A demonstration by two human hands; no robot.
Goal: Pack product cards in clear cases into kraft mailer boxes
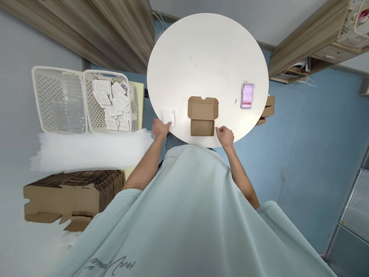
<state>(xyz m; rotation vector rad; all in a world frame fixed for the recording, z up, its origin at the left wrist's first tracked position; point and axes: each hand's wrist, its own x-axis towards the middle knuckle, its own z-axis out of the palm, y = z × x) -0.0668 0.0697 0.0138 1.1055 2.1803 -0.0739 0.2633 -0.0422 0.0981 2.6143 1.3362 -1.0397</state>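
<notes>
At the near left edge of the round white table, my left hand [160, 127] is closed on the lower corner of a flat white packet [168, 116], its thumb on top. The fingers below are partly hidden. An open brown cardboard box [202, 127] stands in front of me with its lid [203, 109] folded back away from me. The inside of the box looks bare. Just right of the box, my right hand [225, 135] holds nothing visible; its fingers are loosely curled and a little apart, with the fingertips close to the box's right wall.
A blurred pink item [247, 95] lies on the round table [207, 50] to the right. At left stand a white basket of printed packets [108, 132], another basket with clear items [37, 100], a white sheet stack [92, 152] and flattened cardboard boxes [63, 198]. Cartons [269, 111] show beyond the table's right edge.
</notes>
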